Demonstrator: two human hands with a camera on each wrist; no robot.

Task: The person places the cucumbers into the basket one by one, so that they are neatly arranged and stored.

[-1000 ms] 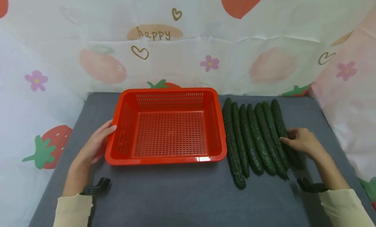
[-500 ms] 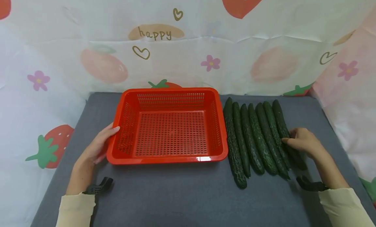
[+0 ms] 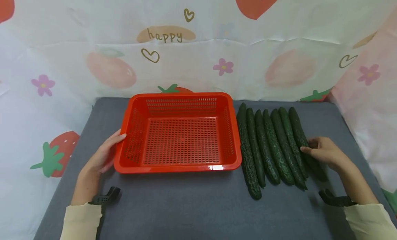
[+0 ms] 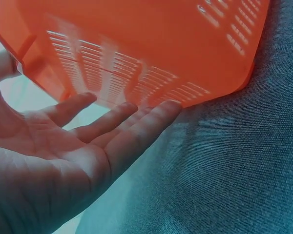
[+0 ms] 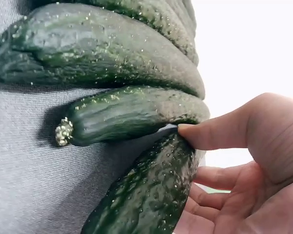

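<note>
My left hand holds the red plastic basket at its left side, thumb over the rim. In the left wrist view the extended fingers lie along the slotted outer wall. My right hand pinches the rightmost cucumber around its middle, thumb on the near left side and fingers beyond it. Close up in the right wrist view, this bumpy dark green cucumber slants away from its neighbour, a narrow gap showing between their lower parts.
Several more cucumbers lie side by side between the basket and my right hand. The longest cucumber is right at the basket's right wall. A grey cloth covers the table, with a fruit-patterned curtain behind it.
My right hand has shifted slightly right and toward me, and the rightmost cucumber's lower end has moved a little right, away from the row. The left hand keeps its hold; the view drifts slightly.
</note>
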